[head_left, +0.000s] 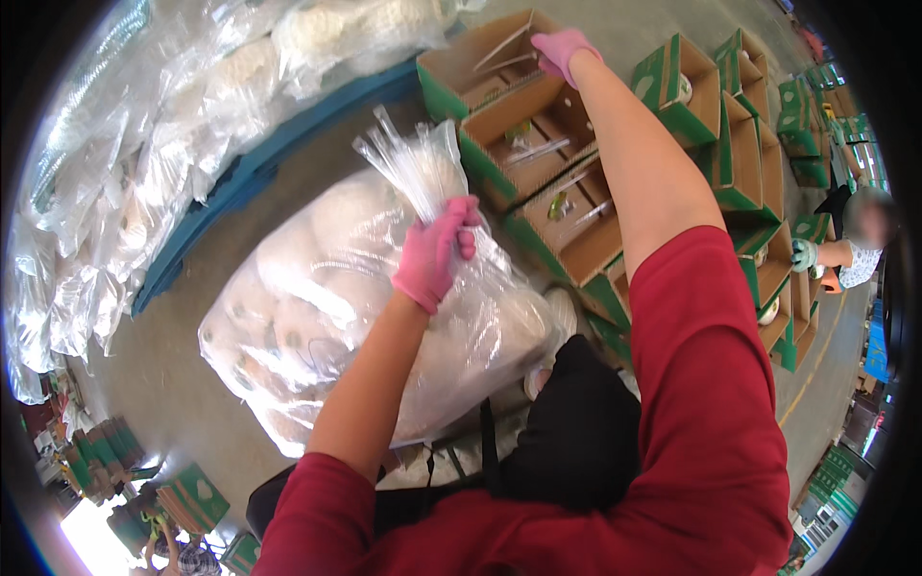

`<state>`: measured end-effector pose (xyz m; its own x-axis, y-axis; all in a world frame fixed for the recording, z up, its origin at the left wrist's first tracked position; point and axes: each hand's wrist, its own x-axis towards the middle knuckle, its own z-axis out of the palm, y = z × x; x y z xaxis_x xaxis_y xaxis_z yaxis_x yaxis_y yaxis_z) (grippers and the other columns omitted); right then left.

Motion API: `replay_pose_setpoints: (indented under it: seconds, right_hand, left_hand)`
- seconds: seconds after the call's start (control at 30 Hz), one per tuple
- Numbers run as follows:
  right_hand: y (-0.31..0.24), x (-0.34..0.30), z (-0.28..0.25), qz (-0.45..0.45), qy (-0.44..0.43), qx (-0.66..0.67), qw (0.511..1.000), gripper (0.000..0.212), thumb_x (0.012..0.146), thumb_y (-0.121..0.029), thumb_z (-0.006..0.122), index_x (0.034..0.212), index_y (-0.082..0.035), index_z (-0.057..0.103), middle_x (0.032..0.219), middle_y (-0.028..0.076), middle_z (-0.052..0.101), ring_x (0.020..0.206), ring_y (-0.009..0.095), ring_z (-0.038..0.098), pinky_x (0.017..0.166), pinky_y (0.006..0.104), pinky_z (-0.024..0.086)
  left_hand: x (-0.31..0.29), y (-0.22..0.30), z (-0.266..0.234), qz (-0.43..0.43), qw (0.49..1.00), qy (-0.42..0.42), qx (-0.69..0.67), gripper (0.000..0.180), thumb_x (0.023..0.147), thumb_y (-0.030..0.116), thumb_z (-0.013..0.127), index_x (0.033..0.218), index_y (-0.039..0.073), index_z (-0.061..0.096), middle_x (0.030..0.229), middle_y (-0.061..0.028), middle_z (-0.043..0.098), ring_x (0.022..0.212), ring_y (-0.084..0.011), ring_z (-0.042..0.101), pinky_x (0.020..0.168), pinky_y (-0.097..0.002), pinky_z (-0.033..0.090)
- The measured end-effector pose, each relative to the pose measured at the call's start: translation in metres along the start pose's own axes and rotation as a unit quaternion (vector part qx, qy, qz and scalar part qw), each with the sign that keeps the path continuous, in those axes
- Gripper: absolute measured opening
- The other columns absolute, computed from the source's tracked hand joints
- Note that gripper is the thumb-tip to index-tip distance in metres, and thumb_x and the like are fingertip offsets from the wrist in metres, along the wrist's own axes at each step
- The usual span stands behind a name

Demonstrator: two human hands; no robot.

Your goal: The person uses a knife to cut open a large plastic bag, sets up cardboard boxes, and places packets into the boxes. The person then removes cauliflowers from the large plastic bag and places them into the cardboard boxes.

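Observation:
My left hand [438, 252], in a pink glove, is closed around a bundle of clear-wrapped straws [399, 163]. It sits over a large clear plastic bag [317, 250] full of pale round produce that looks like trimmed coconuts. My right arm stretches far forward, and my pink-gloved right hand [565, 53] is over the farthest open cardboard box [447, 75]. Its fingers are closed at the ends of thin straws [501, 50] that slant into this box. The nearer open boxes [538, 101] hold straws and small green packets [560, 204].
Wrapped bags of pale produce [221, 86] lie on a blue pallet [279, 144] at the left. More green-and-brown boxes [687, 91] stand in rows to the right, some with white produce. A co-worker's gloved hand [805, 254] is at the far right. Stacked boxes [192, 499] stand lower left.

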<state>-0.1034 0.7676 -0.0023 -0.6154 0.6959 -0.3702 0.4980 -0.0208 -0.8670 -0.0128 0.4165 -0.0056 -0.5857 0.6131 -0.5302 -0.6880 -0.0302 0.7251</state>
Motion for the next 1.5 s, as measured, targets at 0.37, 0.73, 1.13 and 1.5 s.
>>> replay_pose_setpoints:
  seconds: [0.37, 0.73, 1.13, 1.5]
  right_hand:
    - [0.089, -0.325, -0.024, -0.021, -0.143, 0.076, 0.987, 0.048, 0.076, -0.047, 0.074, 0.091, -0.001, 0.071, 0.084, 0.010, 0.071, 0.078, 0.017, 0.065, 0.077, 0.0322, 0.053]
    - [0.291, -0.635, -0.371, 0.147, 0.347, 0.177, 0.909, 0.033, 0.086, -0.024, 0.072, 0.110, -0.002, 0.067, 0.096, 0.005, 0.070, 0.062, 0.014, 0.053, 0.058, 0.0294, 0.047]
    - [0.463, -0.853, -0.329, 0.596, 0.267, -0.036, 0.756, 0.026, 0.088, -0.026, 0.069, 0.103, -0.006, 0.060, 0.084, 0.004, 0.062, 0.066, 0.014, 0.055, 0.052, 0.0275, 0.046]
    - [0.198, -0.593, -0.448, 0.215, 0.136, -0.373, 0.892, 0.027, 0.090, -0.029, 0.067, 0.094, -0.003, 0.061, 0.075, 0.000, 0.055, 0.064, 0.010, 0.049, 0.057, 0.0282, 0.042]
  left_hand:
    - [-0.056, -0.026, 0.070, -0.096, 0.927, -0.218, 0.290, 0.016, 0.087, 0.014, 0.069, 0.091, -0.001, 0.064, 0.073, -0.0050, 0.061, 0.057, -0.0086, 0.052, 0.049, -0.0235, 0.039]
    - [-0.088, -0.012, 0.066, -0.034, 0.773, -0.302, 0.557, 0.035, 0.096, 0.021, 0.061, 0.123, -0.001, 0.060, 0.109, -0.0046, 0.065, 0.097, -0.0107, 0.060, 0.084, -0.0247, 0.048]
    - [-0.158, 0.032, -0.024, -0.052, 0.893, -0.132, 0.428, 0.039, 0.099, 0.020, 0.056, 0.132, -0.001, 0.055, 0.108, -0.0021, 0.064, 0.095, -0.0098, 0.060, 0.086, -0.0243, 0.049]
    - [-0.216, 0.090, -0.165, -0.093, 0.782, 0.084, 0.611, 0.020, 0.090, 0.018, 0.058, 0.102, 0.004, 0.066, 0.088, -0.0023, 0.063, 0.078, -0.0109, 0.058, 0.073, -0.0255, 0.050]
